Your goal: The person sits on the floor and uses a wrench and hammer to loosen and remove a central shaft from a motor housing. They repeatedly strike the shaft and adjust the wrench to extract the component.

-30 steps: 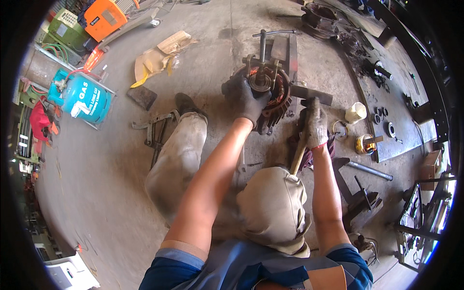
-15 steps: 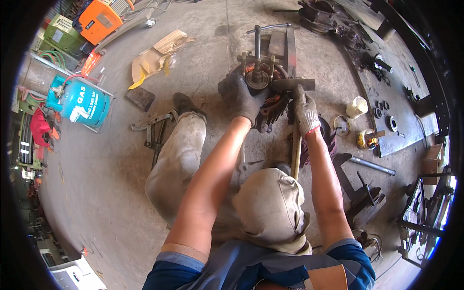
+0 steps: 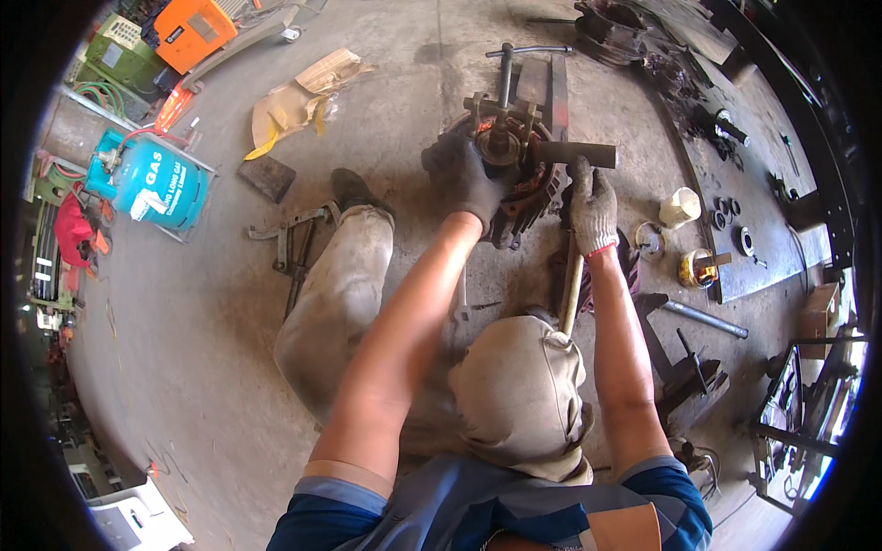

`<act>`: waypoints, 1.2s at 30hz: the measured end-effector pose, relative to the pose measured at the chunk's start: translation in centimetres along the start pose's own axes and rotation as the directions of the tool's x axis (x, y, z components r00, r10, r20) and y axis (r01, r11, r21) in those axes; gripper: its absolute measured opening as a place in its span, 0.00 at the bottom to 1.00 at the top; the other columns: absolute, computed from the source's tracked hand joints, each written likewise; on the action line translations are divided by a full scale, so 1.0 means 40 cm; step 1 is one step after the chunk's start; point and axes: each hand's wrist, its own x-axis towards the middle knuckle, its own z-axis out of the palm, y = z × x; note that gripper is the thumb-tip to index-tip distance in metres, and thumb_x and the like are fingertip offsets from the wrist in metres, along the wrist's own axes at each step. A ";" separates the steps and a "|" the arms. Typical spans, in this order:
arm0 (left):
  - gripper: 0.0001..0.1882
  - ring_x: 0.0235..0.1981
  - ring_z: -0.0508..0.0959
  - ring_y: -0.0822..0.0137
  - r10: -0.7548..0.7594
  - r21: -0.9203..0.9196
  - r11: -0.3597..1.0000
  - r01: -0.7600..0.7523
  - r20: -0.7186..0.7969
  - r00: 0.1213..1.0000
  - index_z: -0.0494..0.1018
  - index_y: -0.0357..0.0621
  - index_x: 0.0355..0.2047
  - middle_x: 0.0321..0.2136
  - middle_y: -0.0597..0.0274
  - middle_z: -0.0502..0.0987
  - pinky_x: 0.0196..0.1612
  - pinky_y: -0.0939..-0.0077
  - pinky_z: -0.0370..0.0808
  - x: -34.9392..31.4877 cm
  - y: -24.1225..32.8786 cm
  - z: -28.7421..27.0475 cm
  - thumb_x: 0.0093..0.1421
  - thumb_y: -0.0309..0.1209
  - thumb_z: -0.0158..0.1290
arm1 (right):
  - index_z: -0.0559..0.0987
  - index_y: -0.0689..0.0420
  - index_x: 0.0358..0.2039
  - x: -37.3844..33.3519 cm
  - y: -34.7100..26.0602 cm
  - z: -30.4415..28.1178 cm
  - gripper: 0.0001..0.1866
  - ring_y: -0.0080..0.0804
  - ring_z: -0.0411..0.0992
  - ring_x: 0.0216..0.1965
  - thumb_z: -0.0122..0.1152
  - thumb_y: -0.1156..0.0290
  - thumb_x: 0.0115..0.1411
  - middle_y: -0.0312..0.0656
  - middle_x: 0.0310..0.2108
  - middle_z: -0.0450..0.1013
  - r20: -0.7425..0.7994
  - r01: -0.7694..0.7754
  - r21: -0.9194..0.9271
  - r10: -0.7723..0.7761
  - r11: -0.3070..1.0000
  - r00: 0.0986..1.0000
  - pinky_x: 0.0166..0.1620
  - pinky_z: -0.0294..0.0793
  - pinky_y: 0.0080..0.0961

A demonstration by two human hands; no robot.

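An electric motor part (image 3: 525, 209) with copper windings and a finned dark casing sits on the floor before me. A bearing puller (image 3: 503, 92) stands upright over its shaft, with a T-bar across the top. My left hand (image 3: 469, 184), in a dark glove, is closed round the puller's near left side; its fingertips are partly hidden. My right hand (image 3: 593, 211), in a greyish knit glove, grips a hammer (image 3: 588, 154) close under its head. The hammer head lies level at the puller's right side; whether they touch I cannot tell. The wooden handle runs back toward my knee.
A flat metal bar (image 3: 559, 87) lies behind the motor. On the right are a white cup (image 3: 679, 208), a tin with a brush (image 3: 700, 267) and a steel pipe (image 3: 707, 319). Another puller (image 3: 296, 241) lies by my left leg. Farther left stands a blue gas cylinder (image 3: 156, 184).
The puller's top and the hammer head have shifted slightly to the right. Both hands have moved a little with them and keep their grip.
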 end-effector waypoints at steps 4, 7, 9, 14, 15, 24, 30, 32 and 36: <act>0.48 0.57 0.76 0.50 -0.077 -0.011 0.997 0.081 0.189 0.979 0.69 0.49 0.57 0.49 0.53 0.79 0.61 0.56 0.67 0.027 -0.008 -0.013 0.39 0.56 0.75 | 0.78 0.66 0.50 -0.015 -0.001 0.018 0.25 0.39 0.79 0.34 0.53 0.53 0.74 0.56 0.32 0.79 -0.003 0.065 0.108 -0.065 0.992 0.998 0.34 0.75 0.34; 0.54 0.55 0.77 0.49 -0.139 0.093 0.988 0.122 0.206 0.969 0.64 0.49 0.60 0.53 0.51 0.78 0.59 0.55 0.69 0.023 0.002 -0.007 0.38 0.59 0.75 | 0.78 0.66 0.50 -0.013 0.001 0.037 0.23 0.35 0.80 0.36 0.54 0.55 0.74 0.50 0.36 0.81 -0.008 0.057 0.005 -0.057 0.998 0.998 0.37 0.76 0.31; 0.53 0.53 0.79 0.50 -0.136 0.115 0.986 0.122 0.128 0.982 0.65 0.49 0.59 0.51 0.51 0.78 0.58 0.54 0.69 0.019 0.008 0.007 0.37 0.57 0.75 | 0.77 0.65 0.52 -0.012 -0.001 0.044 0.22 0.29 0.81 0.40 0.54 0.56 0.74 0.47 0.39 0.82 -0.042 0.098 -0.130 -0.104 0.987 0.994 0.39 0.78 0.27; 0.53 0.53 0.76 0.52 -0.105 0.290 0.949 0.126 -0.087 0.991 0.64 0.42 0.61 0.49 0.51 0.77 0.60 0.52 0.61 0.001 0.006 0.056 0.39 0.51 0.76 | 0.78 0.67 0.51 -0.039 0.002 0.036 0.24 0.35 0.80 0.43 0.53 0.55 0.74 0.53 0.40 0.82 -0.073 0.032 0.215 -0.017 0.976 0.997 0.45 0.77 0.32; 0.55 0.54 0.75 0.52 -0.109 0.333 0.934 0.132 -0.087 0.990 0.62 0.40 0.62 0.50 0.49 0.76 0.60 0.51 0.60 0.001 0.005 0.070 0.40 0.51 0.75 | 0.77 0.66 0.51 -0.040 0.004 0.034 0.23 0.36 0.82 0.44 0.54 0.55 0.74 0.53 0.39 0.82 -0.078 0.029 0.183 -0.015 0.983 0.997 0.45 0.79 0.34; 0.58 0.56 0.72 0.52 -0.002 0.329 0.943 0.044 -0.127 0.992 0.58 0.38 0.66 0.54 0.47 0.72 0.63 0.50 0.58 0.002 -0.004 0.094 0.41 0.49 0.75 | 0.79 0.66 0.50 -0.015 0.054 0.060 0.23 0.30 0.74 0.37 0.52 0.56 0.76 0.46 0.36 0.80 -0.087 0.155 0.040 -0.151 0.987 0.985 0.42 0.74 0.31; 0.58 0.57 0.74 0.50 -0.041 0.217 0.975 0.038 0.009 0.999 0.59 0.44 0.66 0.53 0.48 0.75 0.63 0.48 0.58 0.020 -0.006 0.058 0.38 0.49 0.76 | 0.79 0.66 0.49 -0.032 0.066 0.069 0.22 0.29 0.71 0.29 0.52 0.57 0.75 0.43 0.31 0.79 -0.125 0.158 0.094 -0.146 0.983 0.981 0.36 0.73 0.31; 0.58 0.57 0.74 0.50 -0.038 0.195 0.980 0.028 0.045 0.998 0.60 0.44 0.65 0.53 0.49 0.75 0.63 0.48 0.59 0.028 -0.014 0.055 0.37 0.49 0.76 | 0.79 0.66 0.49 -0.030 0.059 0.071 0.22 0.29 0.71 0.29 0.52 0.57 0.75 0.43 0.31 0.79 -0.112 0.220 -0.044 -0.224 0.974 0.968 0.35 0.73 0.30; 0.61 0.64 0.72 0.53 0.004 0.139 0.990 -0.029 0.173 0.985 0.55 0.49 0.69 0.59 0.53 0.74 0.69 0.39 0.52 0.046 -0.044 0.043 0.39 0.53 0.75 | 0.78 0.66 0.48 -0.059 0.046 0.052 0.20 0.30 0.72 0.32 0.52 0.59 0.75 0.45 0.32 0.78 -0.128 0.227 0.066 -0.218 0.972 0.968 0.38 0.73 0.31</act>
